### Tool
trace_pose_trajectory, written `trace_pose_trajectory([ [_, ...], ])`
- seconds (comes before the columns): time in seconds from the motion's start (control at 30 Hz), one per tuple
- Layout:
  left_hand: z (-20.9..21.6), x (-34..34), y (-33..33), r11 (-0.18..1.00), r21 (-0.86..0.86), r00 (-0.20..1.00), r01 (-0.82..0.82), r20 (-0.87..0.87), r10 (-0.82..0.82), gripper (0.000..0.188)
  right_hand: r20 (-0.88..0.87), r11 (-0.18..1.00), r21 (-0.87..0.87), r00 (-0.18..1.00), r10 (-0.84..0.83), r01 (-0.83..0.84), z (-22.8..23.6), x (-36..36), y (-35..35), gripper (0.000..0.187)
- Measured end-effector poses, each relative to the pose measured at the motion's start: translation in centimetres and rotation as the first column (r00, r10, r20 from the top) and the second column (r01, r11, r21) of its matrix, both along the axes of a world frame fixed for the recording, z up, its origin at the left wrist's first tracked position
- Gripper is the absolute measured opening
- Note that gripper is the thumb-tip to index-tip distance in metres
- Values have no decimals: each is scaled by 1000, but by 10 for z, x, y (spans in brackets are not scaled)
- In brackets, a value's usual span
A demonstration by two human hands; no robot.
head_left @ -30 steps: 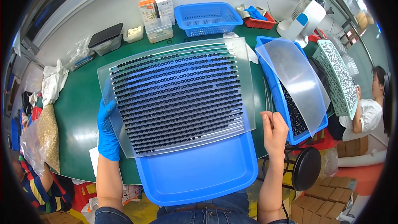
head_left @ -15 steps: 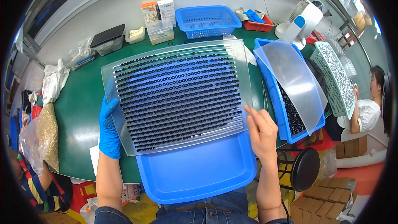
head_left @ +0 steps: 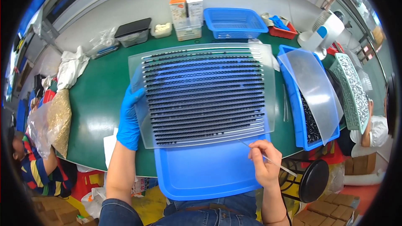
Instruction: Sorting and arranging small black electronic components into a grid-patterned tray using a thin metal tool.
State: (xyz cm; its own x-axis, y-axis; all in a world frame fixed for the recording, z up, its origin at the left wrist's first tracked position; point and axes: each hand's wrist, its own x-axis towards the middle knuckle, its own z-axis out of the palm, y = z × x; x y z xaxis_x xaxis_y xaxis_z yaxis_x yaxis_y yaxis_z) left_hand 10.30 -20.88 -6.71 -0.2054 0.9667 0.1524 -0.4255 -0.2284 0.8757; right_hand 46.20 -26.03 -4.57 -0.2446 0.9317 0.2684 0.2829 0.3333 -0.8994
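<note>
A clear plastic plate [head_left: 269,96] with grooved rows of small black rings [head_left: 205,88] is tilted over a blue tray [head_left: 205,175]. My left hand [head_left: 130,109], in a blue glove, grips the plate's left edge, with part of the fingers seen through it. The rows are mostly full, and short pale stretches show at the top and lower right. My bare right hand [head_left: 266,161] pinches a thin pale stick [head_left: 289,170] below the plate's lower right corner. Its fine tip points toward the bottom rows; whether it touches them I cannot tell.
To the right, a blue bin [head_left: 307,136] holds black parts under a clear sheet [head_left: 312,92]. A green basket [head_left: 354,92] of small parts stands beyond it. At the back are a blue basket [head_left: 236,23] and lidded boxes [head_left: 134,32]. People sit at both sides.
My right hand has moved down from the plate's right edge, and a thin stick now shows in its fingers. The view has shifted; my left hand keeps its hold on the plate.
</note>
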Motion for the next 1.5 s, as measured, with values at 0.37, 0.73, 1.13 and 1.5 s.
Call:
trace_pose_trajectory([
  [0.37, -17, -16, 5, 1000, -16, 1000, 14, -17, -15, 77, 199, 912, 207, 928, 316, -355, 21, -80, -11, 18],
  [0.73, -5, -13, 5, 998, 14, 997, 54, -60, -53, 77, 185, 876, 190, 892, 412, -444, 13, -126, -14, 19],
  [1.13, -10, -17, 5, 999, 3, 995, 37, -93, -36, 81, 229, 884, 257, 914, 336, -390, 11, -110, -3, 19],
  [1.5, -7, -13, 5, 999, 28, 998, 32, -63, -30, 78, 131, 978, 58, 972, 193, -202, 13, -54, 1, 17],
])
